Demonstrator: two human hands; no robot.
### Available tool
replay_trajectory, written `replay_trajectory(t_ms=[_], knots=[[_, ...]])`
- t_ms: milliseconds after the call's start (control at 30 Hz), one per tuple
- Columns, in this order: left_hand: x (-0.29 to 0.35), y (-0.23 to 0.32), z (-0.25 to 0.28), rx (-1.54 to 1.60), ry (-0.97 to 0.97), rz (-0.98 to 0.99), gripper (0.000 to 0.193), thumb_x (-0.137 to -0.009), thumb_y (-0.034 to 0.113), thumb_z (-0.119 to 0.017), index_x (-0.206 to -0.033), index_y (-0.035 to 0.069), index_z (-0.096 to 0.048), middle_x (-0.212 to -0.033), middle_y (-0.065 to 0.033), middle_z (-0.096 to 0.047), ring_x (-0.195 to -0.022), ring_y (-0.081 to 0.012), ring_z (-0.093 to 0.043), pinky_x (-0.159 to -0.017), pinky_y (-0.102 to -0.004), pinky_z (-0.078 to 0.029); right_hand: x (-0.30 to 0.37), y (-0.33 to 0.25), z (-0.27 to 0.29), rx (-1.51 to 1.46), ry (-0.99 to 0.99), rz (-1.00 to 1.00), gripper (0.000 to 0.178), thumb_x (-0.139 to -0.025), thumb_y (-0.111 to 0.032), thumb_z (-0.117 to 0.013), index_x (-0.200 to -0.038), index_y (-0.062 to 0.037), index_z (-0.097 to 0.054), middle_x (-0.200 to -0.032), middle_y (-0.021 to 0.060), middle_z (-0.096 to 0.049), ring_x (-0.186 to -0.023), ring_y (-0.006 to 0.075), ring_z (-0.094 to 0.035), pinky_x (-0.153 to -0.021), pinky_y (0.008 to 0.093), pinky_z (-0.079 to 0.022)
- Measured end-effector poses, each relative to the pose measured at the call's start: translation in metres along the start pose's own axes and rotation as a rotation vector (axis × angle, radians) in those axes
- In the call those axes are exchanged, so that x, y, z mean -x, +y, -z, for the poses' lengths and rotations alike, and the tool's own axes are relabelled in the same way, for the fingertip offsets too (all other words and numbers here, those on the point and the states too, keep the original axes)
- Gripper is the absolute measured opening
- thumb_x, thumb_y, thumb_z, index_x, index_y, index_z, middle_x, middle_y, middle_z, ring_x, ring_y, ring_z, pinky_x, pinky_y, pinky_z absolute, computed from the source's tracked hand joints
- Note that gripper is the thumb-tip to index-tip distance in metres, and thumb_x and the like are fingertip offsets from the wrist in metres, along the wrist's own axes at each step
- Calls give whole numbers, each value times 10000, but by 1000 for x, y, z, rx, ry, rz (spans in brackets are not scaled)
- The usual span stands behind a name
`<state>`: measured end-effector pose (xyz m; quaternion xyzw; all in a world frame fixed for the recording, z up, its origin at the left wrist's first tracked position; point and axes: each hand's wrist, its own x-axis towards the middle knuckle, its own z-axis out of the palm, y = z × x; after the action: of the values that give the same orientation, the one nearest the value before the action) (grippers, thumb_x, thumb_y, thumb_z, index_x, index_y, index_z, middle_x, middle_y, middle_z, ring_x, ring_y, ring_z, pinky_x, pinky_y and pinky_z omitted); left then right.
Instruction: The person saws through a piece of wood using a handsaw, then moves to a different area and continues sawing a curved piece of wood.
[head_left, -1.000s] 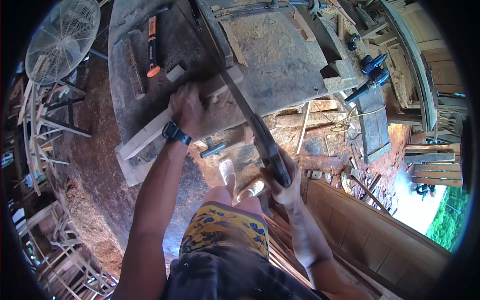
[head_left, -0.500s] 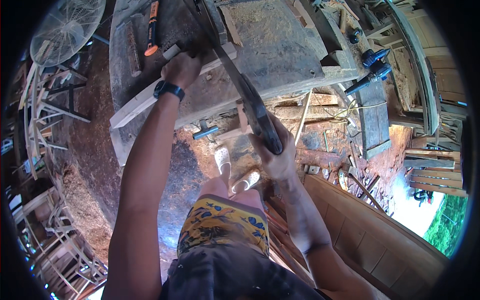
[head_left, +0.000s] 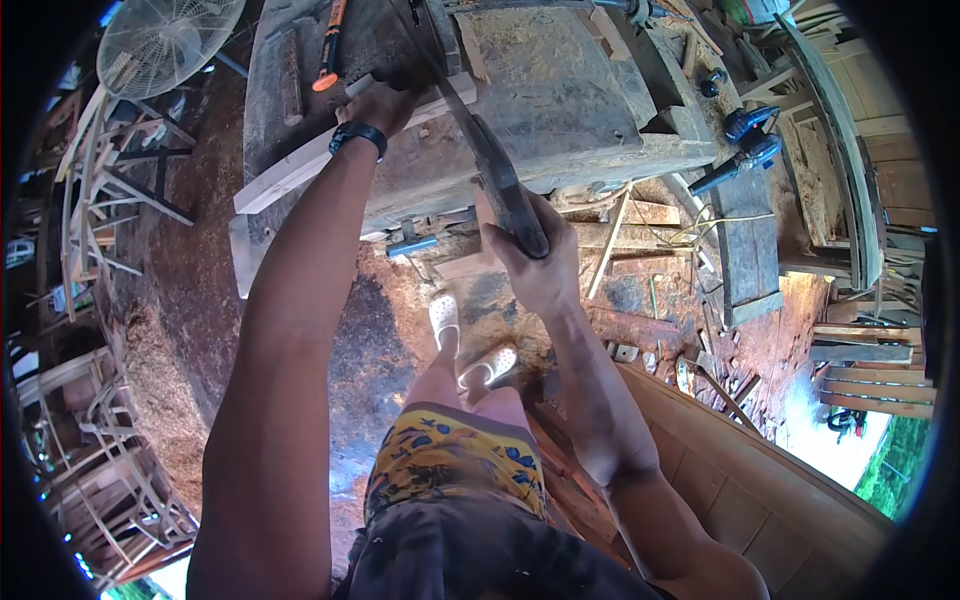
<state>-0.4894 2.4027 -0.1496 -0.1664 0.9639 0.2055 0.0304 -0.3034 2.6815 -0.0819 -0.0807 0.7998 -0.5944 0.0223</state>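
My right hand [head_left: 545, 265] is wrapped around the dark handle of a handsaw [head_left: 500, 180], seen nearly edge-on. Its blade runs up and away, crossing a pale squared length of wood [head_left: 285, 183] near that wood's right end. My left hand [head_left: 378, 108], with a dark watch on the wrist, grips this wood just left of the blade; its fingertips are lost in shadow. The wood lies at a slant along the near edge of a worn wooden workbench [head_left: 540, 90].
A hammer [head_left: 330, 50] with an orange-and-black handle lies on the bench beyond my left hand. Below the bench edge is a blue-handled clamp [head_left: 411, 245]. A blue power tool [head_left: 745, 145] sits to the right. A fan [head_left: 170, 45] stands at far left, and a wooden panel [head_left: 740, 480] at lower right.
My right hand and the saw have shifted up and slightly left, away from my body. My left hand stays on the wood. The whole view has tilted slightly.
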Motion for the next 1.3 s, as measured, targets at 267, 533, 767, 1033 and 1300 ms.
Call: replay_trajectory(t_ms=[267, 533, 767, 1033, 1300], knots=[[-52, -47, -58, -338, 130, -289, 343, -1013, 236, -461, -1286, 322, -650, -1161, -152, -705, -1125, -364, -657, -910, -478, -560, 76, -30, 37, 98, -74, -47, 558, -837, -112, -696, -1375, -18, -584, -980, 181, -717, -761, 205, -711, -612, 334, -543], [-38, -33, -41, -357, 111, -285, 324, -1017, 341, -498, -1269, 246, -677, -1108, -191, -720, -1070, -390, -681, -897, -498, -562, 29, -21, 10, 28, 9, -126, 488, -843, -95, -672, -1317, 7, -616, -868, 141, -720, -676, 154, -662, -584, 322, -513], [17, 3, 3, 26, 63, -123, 704, -918, 708, -471, -1238, 130, -713, -1248, -216, -683, -1244, -411, -592, -1064, -550, -415, -7, -30, -14, -89, 97, -106, 405, -818, -121, -710, -1200, 11, -673, -735, 97, -656, -611, 122, -586, -543, 300, -460], [104, 12, -30, -277, 528, -300, 569, -931, 613, -576, -1295, 189, -682, -1221, -129, -664, -1171, -337, -582, -1088, -592, -348, 82, -28, 60, -373, 166, 16, 407, -755, -28, -669, -1141, 90, -624, -666, -47, -543, -592, 40, -478, -553, 224, -376], [103, 9, -38, -297, 578, -319, 594, -935, 612, -570, -1355, 197, -636, -1279, -139, -636, -1223, -343, -554, -1106, -587, -341, 102, -11, 56, -298, 123, -52, 565, -744, -24, -716, -1288, 78, -604, -693, -26, -595, -639, 38, -522, -572, 231, -415]])
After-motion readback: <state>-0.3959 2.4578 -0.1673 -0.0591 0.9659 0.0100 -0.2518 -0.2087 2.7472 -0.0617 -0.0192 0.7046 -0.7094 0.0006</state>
